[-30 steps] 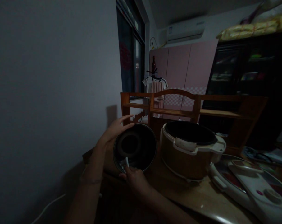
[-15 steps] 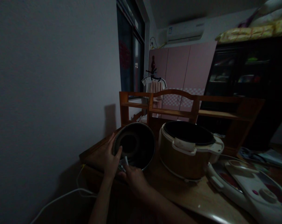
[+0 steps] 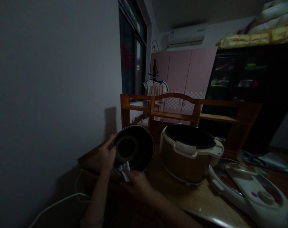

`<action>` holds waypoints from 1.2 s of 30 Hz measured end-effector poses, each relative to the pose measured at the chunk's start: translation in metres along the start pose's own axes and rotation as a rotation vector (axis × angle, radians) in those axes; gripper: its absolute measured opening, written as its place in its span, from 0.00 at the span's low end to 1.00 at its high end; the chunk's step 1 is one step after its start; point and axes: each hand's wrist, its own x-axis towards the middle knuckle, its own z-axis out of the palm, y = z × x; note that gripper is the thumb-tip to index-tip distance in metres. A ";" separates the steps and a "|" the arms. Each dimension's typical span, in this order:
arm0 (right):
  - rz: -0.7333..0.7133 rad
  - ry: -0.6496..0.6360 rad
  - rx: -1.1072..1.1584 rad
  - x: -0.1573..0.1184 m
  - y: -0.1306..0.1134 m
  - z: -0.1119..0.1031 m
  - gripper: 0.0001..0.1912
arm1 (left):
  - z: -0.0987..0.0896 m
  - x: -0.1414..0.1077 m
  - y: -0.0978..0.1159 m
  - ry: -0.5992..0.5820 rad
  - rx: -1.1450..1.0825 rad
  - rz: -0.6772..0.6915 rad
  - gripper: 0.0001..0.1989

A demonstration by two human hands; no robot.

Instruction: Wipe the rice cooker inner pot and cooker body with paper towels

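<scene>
The pot (image 3: 141, 145) is tilted beside the cooker (image 3: 179, 163), its rim clamped by the left hand (image 3: 107, 157); the cloth (image 3: 124, 167) is pinched in the right hand (image 3: 139, 181). Wiped extent cannot be determined.

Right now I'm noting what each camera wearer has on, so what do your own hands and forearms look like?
My bare left hand and bare right hand have no gloves, and I see no ring, watch or bracelet. The slim left forearm and right forearm look sleeveless where visible; finer markings are lost in the dim light.
</scene>
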 end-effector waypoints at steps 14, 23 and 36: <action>-0.027 -0.016 -0.047 -0.012 0.004 -0.015 0.20 | -0.014 0.049 0.012 -0.328 0.125 0.161 0.31; -0.027 -0.084 -0.197 -0.018 0.031 -0.054 0.19 | 0.030 0.076 0.029 -0.491 0.212 0.232 0.29; -0.139 -0.021 -0.380 0.006 0.094 -0.037 0.15 | 0.032 0.090 0.033 -0.689 0.217 0.185 0.23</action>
